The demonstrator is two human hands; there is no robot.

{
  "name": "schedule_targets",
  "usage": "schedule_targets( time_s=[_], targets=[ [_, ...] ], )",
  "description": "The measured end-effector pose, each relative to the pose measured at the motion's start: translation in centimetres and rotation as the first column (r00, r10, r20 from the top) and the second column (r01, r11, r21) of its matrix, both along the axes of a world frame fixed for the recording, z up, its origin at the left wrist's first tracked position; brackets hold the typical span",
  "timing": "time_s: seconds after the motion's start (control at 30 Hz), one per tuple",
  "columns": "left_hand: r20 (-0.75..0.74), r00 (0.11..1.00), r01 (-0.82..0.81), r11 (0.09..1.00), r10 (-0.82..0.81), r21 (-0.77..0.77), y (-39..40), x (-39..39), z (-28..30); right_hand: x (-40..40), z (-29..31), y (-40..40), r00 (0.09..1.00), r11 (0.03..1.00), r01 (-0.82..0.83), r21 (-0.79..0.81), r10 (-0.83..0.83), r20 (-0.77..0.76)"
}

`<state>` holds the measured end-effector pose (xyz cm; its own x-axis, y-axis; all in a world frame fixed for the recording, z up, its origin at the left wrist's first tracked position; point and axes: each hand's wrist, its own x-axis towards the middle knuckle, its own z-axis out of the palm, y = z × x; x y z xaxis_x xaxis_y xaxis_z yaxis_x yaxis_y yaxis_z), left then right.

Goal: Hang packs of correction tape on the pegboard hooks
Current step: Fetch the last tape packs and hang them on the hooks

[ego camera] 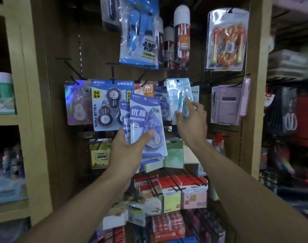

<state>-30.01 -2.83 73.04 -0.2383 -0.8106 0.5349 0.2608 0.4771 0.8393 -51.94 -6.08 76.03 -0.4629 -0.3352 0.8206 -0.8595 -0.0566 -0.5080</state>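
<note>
Both hands are up at the brown pegboard, each holding correction tape.

From the head view, the left hand grips a small stack of purple-and-white plastic correction tape packs, thumb pressed on the front one, held just before the hanging blue value pack. The right hand pinches a pale blue clear correction tape pack, its fingers curled round the lower part, its hang hole near a black wire hook.

The left hand covers the lower corner of the purple pack, and this pack hides most of a second pack behind it. The right hand covers the bottom of the light blue pack. The shelves at the right edge are blurred.
</note>
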Motion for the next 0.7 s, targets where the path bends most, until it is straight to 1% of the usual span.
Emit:
schedule_targets(
  time_s=[0.1,0.27,0.43,0.57,0.7],
  targets=[
    [0.025,1.000,-0.011,1.000,0.012,-0.010,0.2,-0.1,0.3,0.0,0.2,0.2,1.000,1.000,0.001,-0.019,0.000,0.009],
    [0.019,0.999,-0.033,0.999,0.033,-0.005,0.0,-0.8,0.6,-0.4,0.5,-0.2,1.000,0.999,0.005,0.039,-0.005,0.003],
    [0.036,0.998,-0.047,0.999,0.048,-0.019,-0.3,-1.3,0.8,-1.5,1.6,-2.8,1.000,0.986,0.003,0.168,0.000,-0.020],
    [0.037,0.997,-0.060,0.997,0.062,-0.056,-0.5,-1.3,-0.1,-2.7,3.4,-6.4,0.999,0.950,-0.006,0.311,0.018,-0.034],
    [0.079,0.994,-0.079,0.996,0.082,-0.034,-0.9,-0.6,-1.2,-3.2,4.6,-9.6,0.998,0.919,0.027,0.393,-0.002,-0.065]
  ],
)
